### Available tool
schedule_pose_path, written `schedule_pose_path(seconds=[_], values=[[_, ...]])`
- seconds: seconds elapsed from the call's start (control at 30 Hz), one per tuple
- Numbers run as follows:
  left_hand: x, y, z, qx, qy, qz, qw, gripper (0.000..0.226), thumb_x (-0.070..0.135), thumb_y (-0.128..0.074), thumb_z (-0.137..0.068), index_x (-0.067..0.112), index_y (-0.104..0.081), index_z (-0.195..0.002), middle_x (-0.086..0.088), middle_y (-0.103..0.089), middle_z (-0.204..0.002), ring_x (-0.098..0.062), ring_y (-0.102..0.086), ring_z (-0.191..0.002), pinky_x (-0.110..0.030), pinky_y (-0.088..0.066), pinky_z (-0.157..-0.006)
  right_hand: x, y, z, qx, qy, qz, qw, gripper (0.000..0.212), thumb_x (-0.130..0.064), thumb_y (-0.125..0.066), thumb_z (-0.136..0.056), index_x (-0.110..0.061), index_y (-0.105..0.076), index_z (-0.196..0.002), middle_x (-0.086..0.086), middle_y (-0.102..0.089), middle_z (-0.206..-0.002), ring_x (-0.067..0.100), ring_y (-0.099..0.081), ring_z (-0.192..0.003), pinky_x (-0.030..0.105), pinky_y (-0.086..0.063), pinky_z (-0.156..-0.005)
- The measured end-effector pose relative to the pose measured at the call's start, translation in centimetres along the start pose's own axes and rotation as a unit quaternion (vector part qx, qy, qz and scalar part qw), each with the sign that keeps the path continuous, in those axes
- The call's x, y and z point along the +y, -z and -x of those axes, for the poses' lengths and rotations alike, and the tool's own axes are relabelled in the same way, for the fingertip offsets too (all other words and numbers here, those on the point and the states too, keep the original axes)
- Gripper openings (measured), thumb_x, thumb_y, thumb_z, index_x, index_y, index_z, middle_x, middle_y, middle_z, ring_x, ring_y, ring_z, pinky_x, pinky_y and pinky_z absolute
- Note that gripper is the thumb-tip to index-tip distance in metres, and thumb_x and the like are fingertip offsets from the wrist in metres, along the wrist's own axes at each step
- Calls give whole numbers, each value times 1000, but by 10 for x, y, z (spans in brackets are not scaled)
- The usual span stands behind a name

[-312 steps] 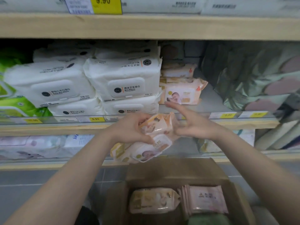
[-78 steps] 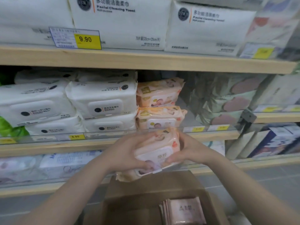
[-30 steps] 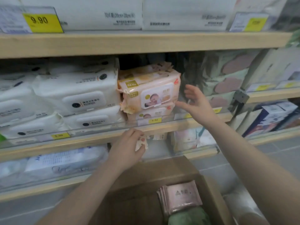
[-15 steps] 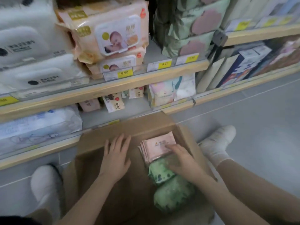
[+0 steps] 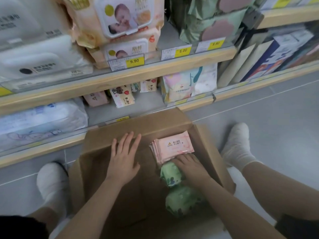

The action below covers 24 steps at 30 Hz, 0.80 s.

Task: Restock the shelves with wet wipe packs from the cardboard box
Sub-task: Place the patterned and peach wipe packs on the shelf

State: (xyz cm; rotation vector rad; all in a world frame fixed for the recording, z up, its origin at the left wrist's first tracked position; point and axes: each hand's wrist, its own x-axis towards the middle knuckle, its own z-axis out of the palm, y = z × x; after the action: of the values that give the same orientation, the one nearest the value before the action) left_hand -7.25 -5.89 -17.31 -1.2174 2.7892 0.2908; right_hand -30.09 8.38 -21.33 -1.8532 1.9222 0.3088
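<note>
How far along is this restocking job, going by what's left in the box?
Done: baby-picture packs sit stacked on the shelf above the 9.90 tag. In hand: nothing lifted; the left hand lies flat in the cardboard box, while the right hand rests where the pink packs meet the green packs. Left: those pink and green packs, so it's not finished.

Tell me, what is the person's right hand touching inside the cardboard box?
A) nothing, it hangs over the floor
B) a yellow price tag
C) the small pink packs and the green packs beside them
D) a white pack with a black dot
C: the right hand lies in the cardboard box at the near edge of the small pink packs, resting on the green packs.
</note>
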Motion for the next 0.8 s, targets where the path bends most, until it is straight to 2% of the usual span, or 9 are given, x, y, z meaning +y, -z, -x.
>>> schedule_pose_path(seconds=[0.17,0.33,0.4,0.47,0.53,0.6,0.67,0.8], values=[[0,1,0,-2,1,3,1000,102,31,-70,-72,24,-5,-151,-7,-11,-157,-23,-5,-145,-49,6,-115,-8,-1,-11,-42,-22,51,998,92,-47,-70,-73,-22,-18,-145,3,-27,-147,25,-21,-139,47,-14,-116],[1,4,-1,-1,6,5,1000,100,32,-66,-76,26,0,-151,-4,-6,-158,-21,1,-145,-47,11,-114,-8,6,-14,-67,16,136,988,88,-49,-68,-75,-17,-23,-143,6,-34,-143,28,-29,-133,51,-20,-112],[4,6,0,-3,5,8,1000,98,35,-63,-79,26,4,-151,-2,-1,-159,-20,4,-145,-45,13,-114,-8,12,-7,-46,34,145,988,77,-42,-67,-77,-15,-31,-140,7,-38,-140,29,-33,-131,51,-19,-112],[5,10,0,-4,8,19,1000,97,36,-63,-80,26,3,-151,-2,0,-159,-20,5,-146,-45,13,-114,-11,19,3,-24,58,161,985,56,-24,-60,-84,-13,-40,-135,8,-46,-136,30,-41,-126,49,-18,-112],[6,14,1,-6,6,31,999,98,36,-64,-79,26,1,-151,-2,-1,-159,-20,4,-146,-45,11,-115,-15,21,10,-18,57,152,987,46,-12,-52,-87,-12,-43,-132,9,-49,-134,29,-43,-126,46,-17,-112],[5,15,3,-9,10,30,999,98,35,-64,-80,26,3,-151,-2,1,-159,-19,5,-146,-45,10,-115,-19,20,8,-10,55,113,992,56,-12,-54,-85,-13,-37,-138,8,-40,-142,27,-37,-131,45,-20,-112],[4,16,3,-21,8,16,1000,99,35,-63,-80,27,6,-151,-1,4,-159,-19,6,-146,-45,9,-115,-18,15,4,-34,59,87,994,69,-15,-59,-82,-17,-28,-143,5,-32,-147,25,-31,-135,43,-24,-113],[4,12,3,-15,6,0,1000,101,34,-63,-79,26,8,-150,-2,6,-159,-20,7,-146,-45,9,-116,-14,13,-2,-56,47,64,995,82,-21,-65,-80,-21,-19,-147,2,-24,-152,22,-24,-140,41,-22,-115]])
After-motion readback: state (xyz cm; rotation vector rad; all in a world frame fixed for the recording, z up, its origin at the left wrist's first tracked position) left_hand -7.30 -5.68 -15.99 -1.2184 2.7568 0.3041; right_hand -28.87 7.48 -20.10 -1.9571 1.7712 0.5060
